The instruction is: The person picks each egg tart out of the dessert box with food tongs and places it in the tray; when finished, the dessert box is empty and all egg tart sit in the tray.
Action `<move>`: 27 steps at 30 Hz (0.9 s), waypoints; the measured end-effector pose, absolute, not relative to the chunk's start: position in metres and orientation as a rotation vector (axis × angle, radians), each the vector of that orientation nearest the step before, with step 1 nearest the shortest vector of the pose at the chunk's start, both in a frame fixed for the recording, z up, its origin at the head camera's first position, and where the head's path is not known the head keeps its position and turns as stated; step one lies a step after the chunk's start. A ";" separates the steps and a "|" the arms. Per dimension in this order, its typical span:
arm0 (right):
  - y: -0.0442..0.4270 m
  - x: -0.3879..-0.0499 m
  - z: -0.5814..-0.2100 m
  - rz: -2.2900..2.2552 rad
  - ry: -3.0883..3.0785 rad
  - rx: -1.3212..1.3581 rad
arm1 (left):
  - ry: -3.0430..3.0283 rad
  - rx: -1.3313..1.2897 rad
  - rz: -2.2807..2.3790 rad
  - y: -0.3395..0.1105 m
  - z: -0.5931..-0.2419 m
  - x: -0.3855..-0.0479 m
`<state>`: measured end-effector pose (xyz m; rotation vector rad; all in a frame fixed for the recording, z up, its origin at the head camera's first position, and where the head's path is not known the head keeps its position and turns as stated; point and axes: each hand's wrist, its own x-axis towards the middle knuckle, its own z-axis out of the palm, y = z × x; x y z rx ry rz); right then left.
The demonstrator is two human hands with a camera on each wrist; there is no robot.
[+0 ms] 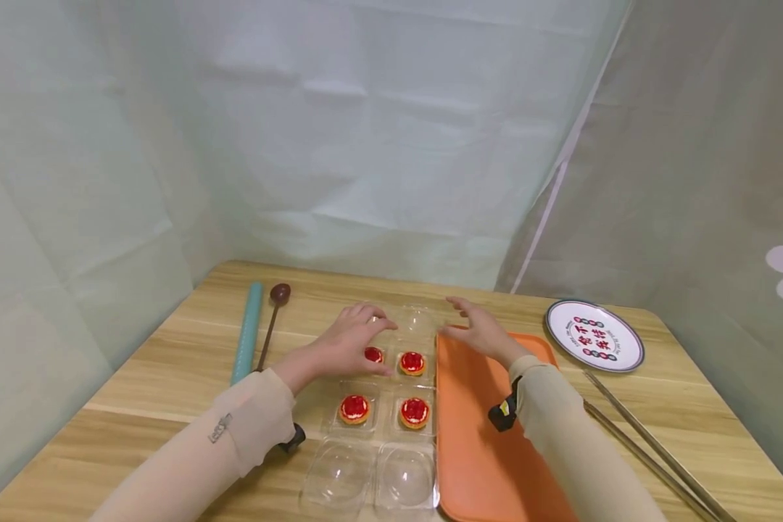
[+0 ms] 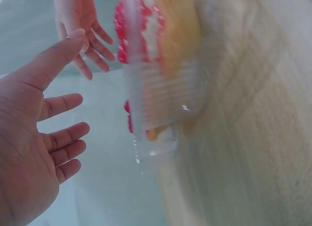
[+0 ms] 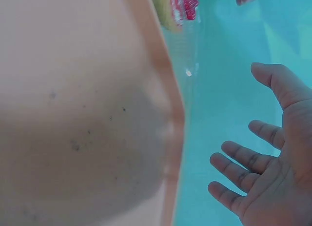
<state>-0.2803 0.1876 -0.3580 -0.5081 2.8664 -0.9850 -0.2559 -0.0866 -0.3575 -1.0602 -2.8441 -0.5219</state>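
Note:
My left hand hovers over the clear plastic boxes, its fingers loosely spread, partly hiding a red-topped tart. More such tarts sit in neighbouring compartments: one to the right, and two in the nearer row, left tart and right tart. Over the far left corner of an orange tray is my right hand, held apart from the left. In the right wrist view its fingers extend loosely and hold nothing. The left palm also holds nothing in the left wrist view.
Clear domed lids lie open at the front. On the left are a teal rolling pin and a long-handled brown spoon. To the right stand a white plate with red lettering and two long metal rods.

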 end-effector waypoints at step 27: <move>0.202 -0.201 -0.331 -0.753 3.073 -0.707 | -2.696 -1.226 -0.470 -0.087 -0.347 -0.207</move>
